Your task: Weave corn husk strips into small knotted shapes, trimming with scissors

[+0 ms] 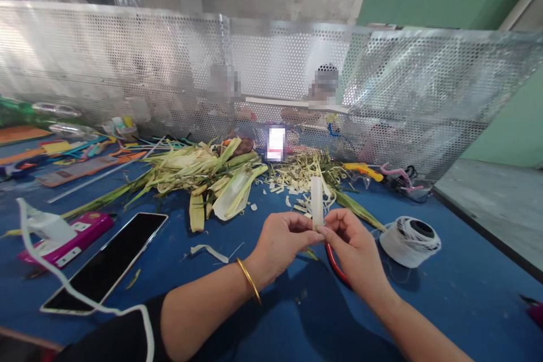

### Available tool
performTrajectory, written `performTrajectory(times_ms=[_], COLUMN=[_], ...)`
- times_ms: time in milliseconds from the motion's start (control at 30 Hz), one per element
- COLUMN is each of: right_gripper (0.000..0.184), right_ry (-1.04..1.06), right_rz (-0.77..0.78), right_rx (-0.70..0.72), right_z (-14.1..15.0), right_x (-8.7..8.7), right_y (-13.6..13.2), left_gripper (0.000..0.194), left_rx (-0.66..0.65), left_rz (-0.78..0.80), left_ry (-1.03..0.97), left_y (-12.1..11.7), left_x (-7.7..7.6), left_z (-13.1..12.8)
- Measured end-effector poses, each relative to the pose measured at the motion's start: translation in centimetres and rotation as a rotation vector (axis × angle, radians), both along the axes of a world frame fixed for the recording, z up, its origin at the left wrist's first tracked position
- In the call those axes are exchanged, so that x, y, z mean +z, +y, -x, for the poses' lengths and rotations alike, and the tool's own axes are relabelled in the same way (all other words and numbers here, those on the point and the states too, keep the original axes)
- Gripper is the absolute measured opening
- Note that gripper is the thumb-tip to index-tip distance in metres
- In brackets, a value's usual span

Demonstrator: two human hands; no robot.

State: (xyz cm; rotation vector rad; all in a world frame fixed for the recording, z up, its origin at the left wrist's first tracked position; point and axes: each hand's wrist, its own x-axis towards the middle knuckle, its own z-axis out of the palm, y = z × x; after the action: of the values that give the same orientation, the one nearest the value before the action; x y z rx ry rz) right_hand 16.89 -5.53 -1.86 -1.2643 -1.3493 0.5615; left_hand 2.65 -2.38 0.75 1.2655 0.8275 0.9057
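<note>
My left hand [283, 244] and my right hand [350, 246] meet in front of me, fingertips close together. Between them they pinch the lower end of a pale, narrow strip of husk [316, 198], which stands upright. Under my right hand shows a red curved handle [337, 267], most of it hidden. A spool of white thread [410, 242] sits just right of that hand. Beyond my fingers lie thin husk shreds [299, 172], and to their left a heap of corn husks [190, 167] with a broad pale husk [235, 195] at its front.
A dark-screened phone [112, 257], a magenta power strip [80, 237] and a white cable [63, 280] lie left on the blue table [263, 317]. Strips and tools fill the far left. A yellow-handled tool [362, 171] lies far right. A perforated metal screen [169, 68] stands behind, people beyond it.
</note>
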Motion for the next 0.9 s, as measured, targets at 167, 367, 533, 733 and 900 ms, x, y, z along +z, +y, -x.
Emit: performTrajectory(times_ms=[167,367,533,733,900], right_gripper=[0.014,0.011,0.029,0.032,0.027], right_ry=[0.087,-0.46,-0.833,-0.842,-0.837], right_rz=[-0.003,-0.442,-0.721,-0.718,-0.729], right_rx=[0.094,-0.013,-0.042,-0.029,-0.015], right_z=[0.0,-0.8,-1.2,-1.3,-1.3], right_x=[0.4,1.1,1.5,1.4,1.3], right_y=[0.0,-0.4,-0.6,-0.5,-0.4], left_gripper=[0.012,0.015,0.017,0.022,0.019], left_rx=[-0.037,-0.02,-0.048,-0.066,-0.095], left_rz=[0.069,0.162,0.216,0.256,0.28], left_ry=[-0.027,-0.117,-0.136,-0.126,-0.116], left_y=[0.0,0.4,0.4,0.4,0.3], left_x=[0.7,0.9,0.9,1.0,1.2], left_z=[0.3,0.7,0.9,0.9,0.9])
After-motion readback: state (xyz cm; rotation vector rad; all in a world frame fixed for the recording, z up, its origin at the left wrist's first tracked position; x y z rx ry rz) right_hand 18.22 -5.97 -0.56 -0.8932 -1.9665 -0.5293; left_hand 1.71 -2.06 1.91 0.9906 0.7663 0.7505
